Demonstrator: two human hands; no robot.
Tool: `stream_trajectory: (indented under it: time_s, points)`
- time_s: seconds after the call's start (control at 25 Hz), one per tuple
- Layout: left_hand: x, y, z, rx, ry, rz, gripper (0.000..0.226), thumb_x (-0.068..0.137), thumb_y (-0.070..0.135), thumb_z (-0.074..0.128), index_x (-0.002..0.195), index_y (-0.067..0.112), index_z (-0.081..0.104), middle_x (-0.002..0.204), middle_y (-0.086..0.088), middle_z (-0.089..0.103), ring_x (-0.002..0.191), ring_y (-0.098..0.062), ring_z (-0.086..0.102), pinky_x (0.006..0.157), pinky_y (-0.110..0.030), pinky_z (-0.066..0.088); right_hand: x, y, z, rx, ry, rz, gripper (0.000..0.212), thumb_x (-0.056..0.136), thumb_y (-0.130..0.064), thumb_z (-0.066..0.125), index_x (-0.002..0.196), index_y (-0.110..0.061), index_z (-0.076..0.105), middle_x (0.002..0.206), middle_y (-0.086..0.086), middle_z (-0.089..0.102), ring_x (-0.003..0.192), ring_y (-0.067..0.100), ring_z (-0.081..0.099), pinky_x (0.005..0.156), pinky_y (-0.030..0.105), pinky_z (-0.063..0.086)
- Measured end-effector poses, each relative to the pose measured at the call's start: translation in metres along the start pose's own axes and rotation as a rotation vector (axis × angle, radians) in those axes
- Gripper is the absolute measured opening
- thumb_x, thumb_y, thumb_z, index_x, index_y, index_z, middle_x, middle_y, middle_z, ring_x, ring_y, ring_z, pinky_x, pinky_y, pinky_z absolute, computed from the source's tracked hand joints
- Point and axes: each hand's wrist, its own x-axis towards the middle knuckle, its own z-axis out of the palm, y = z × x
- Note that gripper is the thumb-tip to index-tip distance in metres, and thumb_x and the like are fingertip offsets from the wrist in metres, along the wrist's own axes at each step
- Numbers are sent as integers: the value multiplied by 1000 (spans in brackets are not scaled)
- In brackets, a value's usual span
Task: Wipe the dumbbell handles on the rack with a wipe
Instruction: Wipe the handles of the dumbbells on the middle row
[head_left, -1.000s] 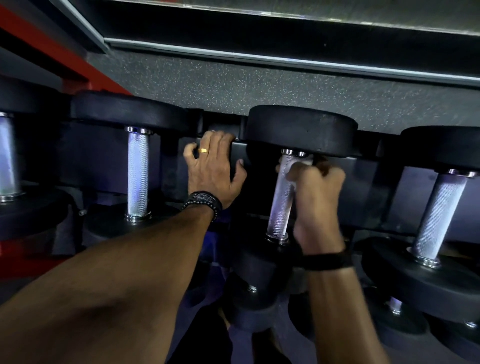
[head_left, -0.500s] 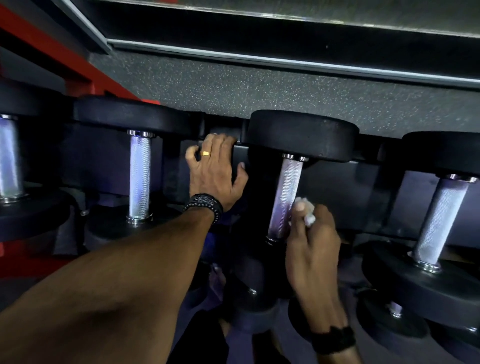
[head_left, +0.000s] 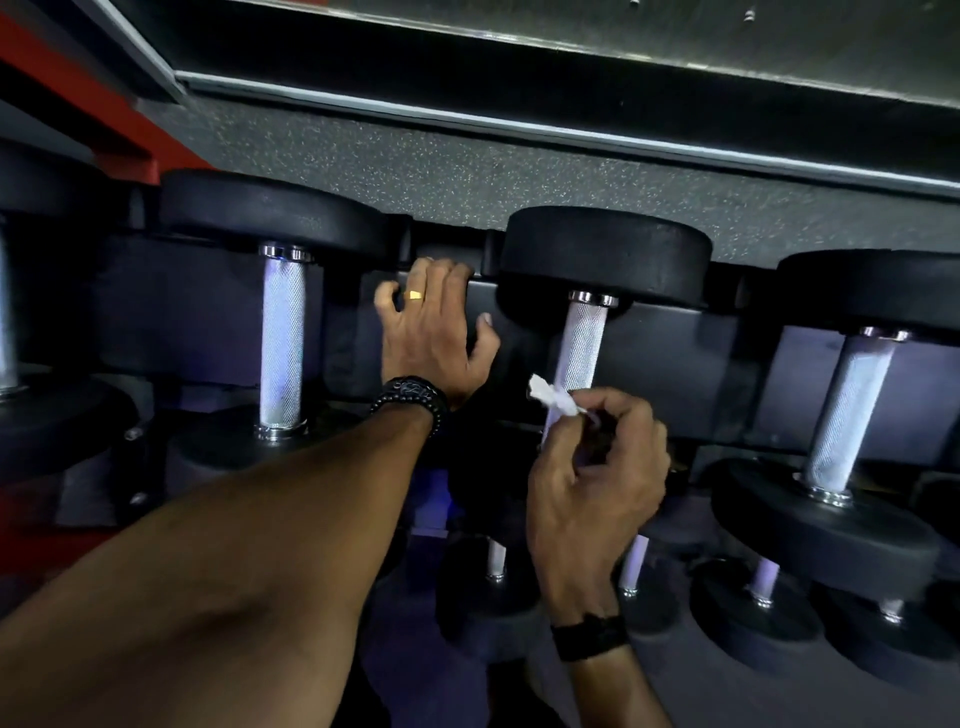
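Black dumbbells with knurled silver handles lie in a row on a dark rack (head_left: 675, 353). My right hand (head_left: 597, 483) pinches a small crumpled white wipe (head_left: 553, 399) at the lower part of the middle dumbbell handle (head_left: 582, 345), covering the handle's bottom end. My left hand (head_left: 434, 332) rests on the rack's top edge between two dumbbell heads, fingers hooked over it. Another handle (head_left: 282, 340) stands to the left and one more handle (head_left: 852, 410) to the right.
A lower tier holds several smaller dumbbells (head_left: 758, 587). Behind the rack runs speckled grey flooring (head_left: 467, 171) and a metal-edged wall base (head_left: 519, 124). A red frame part (head_left: 78, 88) is at far left.
My right hand has slid down the middle handle from its top to its lower end, and the wipe now sticks out from my fingers. My left hand has stayed put.
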Motion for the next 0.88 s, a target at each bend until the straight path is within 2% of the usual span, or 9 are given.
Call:
stream_trajectory:
  time_s: [0.12, 0.32, 0.44, 0.52, 0.6, 0.68, 0.76, 0.8, 0.88]
  points:
    - [0, 2, 3, -32, 6, 14, 51, 80, 36, 50, 120, 5, 57, 121, -10, 60, 120, -28, 48, 99, -48, 25, 1, 2, 2, 55, 18, -23, 11, 79, -3, 62, 86, -11, 60, 85, -1, 64, 77, 22, 62, 73, 39, 51]
    - [1, -1, -4, -54, -60, -1, 50, 84, 39, 49, 122, 7, 54, 121, -10, 56, 121, -29, 47, 102, -49, 21, -1, 0, 5, -124, 30, -48, 25, 76, 0, 66, 81, -19, 50, 82, 0, 55, 72, 24, 56, 65, 34, 43]
    - [-1, 8, -13, -167, -92, -88, 47, 80, 39, 53, 116, 9, 55, 118, -7, 56, 121, -27, 47, 105, -49, 21, -1, 1, 8, -205, 41, -76, 19, 76, 1, 60, 90, -12, 57, 88, 3, 57, 79, 27, 57, 70, 27, 39]
    - [1, 10, -24, -238, -170, -121, 51, 78, 39, 58, 120, 10, 55, 128, -5, 55, 130, -25, 43, 109, -49, 21, -1, -1, 9, -203, 42, -124, 20, 78, 2, 57, 96, -7, 61, 92, 7, 60, 84, 29, 59, 73, 20, 35]
    - [4, 3, -44, -336, -280, -103, 52, 81, 38, 60, 126, 13, 57, 138, -4, 54, 137, -23, 40, 112, -45, 24, -3, -1, 9, -212, 29, -159, 26, 78, 4, 55, 101, -3, 65, 94, 11, 63, 88, 32, 61, 77, 21, 37]
    - [0, -17, -75, -680, -288, -143, 39, 80, 38, 58, 111, 17, 69, 119, -4, 68, 118, -23, 59, 101, -37, 42, -3, -1, 9, -212, 16, -182, 32, 75, 4, 53, 104, -1, 66, 96, 14, 66, 89, 35, 63, 81, 28, 42]
    - [-13, -51, -107, -904, -150, -202, 25, 81, 36, 57, 93, 21, 73, 88, -2, 74, 85, -21, 69, 79, -36, 54, -4, 0, 8, -219, 3, -202, 37, 72, 1, 49, 105, -1, 66, 97, 15, 66, 87, 35, 63, 81, 35, 45]
    - [-20, -73, -117, -899, -57, -214, 22, 82, 36, 58, 91, 22, 72, 79, -3, 73, 75, -24, 69, 71, -38, 55, -4, 0, 7, -220, 3, -206, 39, 72, 1, 47, 105, -1, 66, 97, 14, 66, 85, 34, 63, 79, 37, 47]
    - [-26, -120, -122, -762, 82, -254, 23, 85, 33, 54, 90, 19, 71, 75, -10, 71, 70, -32, 67, 67, -44, 54, -5, -1, 7, -212, 3, -190, 37, 74, 3, 48, 108, -2, 62, 100, 12, 64, 85, 30, 61, 78, 35, 47]
